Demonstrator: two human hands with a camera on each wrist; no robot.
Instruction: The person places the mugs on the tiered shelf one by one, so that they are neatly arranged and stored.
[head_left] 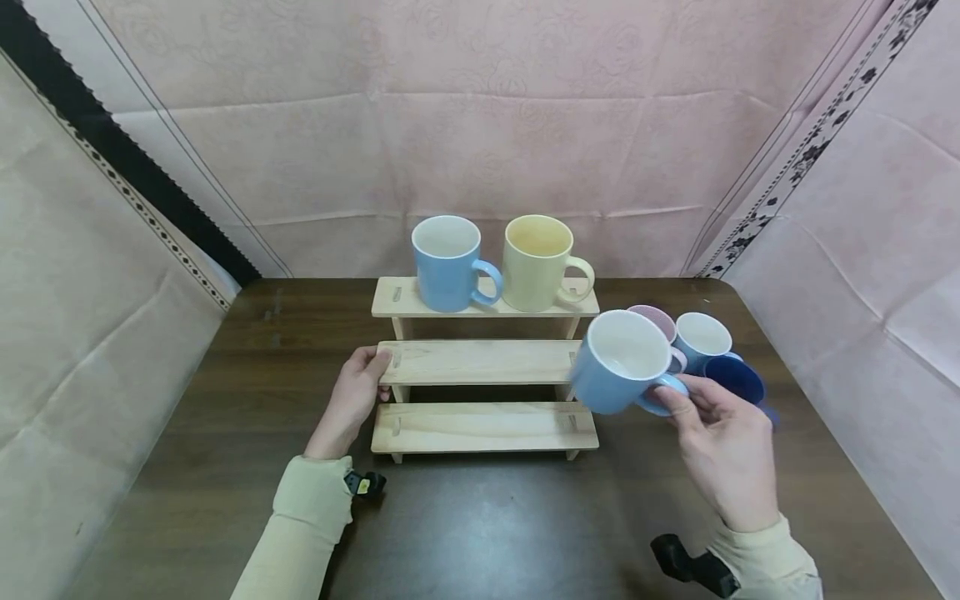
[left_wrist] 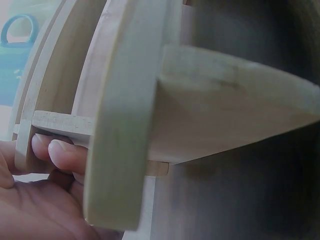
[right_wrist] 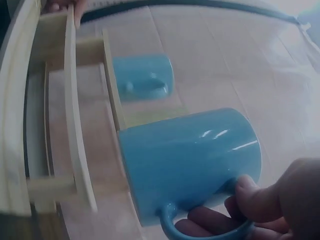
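My right hand (head_left: 731, 446) grips the handle of a light blue mug (head_left: 617, 367), held upright off the right end of the middle shelf. In the right wrist view the thumb and curled fingers close round that handle. My left hand (head_left: 356, 392) pinches the left end of the middle board of a three-step wooden rack (head_left: 480, 362); in the left wrist view its fingertips (left_wrist: 67, 156) curl under the wood. On the top step stand another light blue mug (head_left: 447, 271) and a pale yellow mug (head_left: 536, 271), both with handles to the right.
Right of the rack, a pink mug (head_left: 654, 319), a light blue mug (head_left: 703, 335) and a dark blue mug (head_left: 738, 379) stand close together on the brown table (head_left: 465, 533), partly hidden by the held mug and my hand. Pale cloth (head_left: 450, 150) hangs behind and at both sides.
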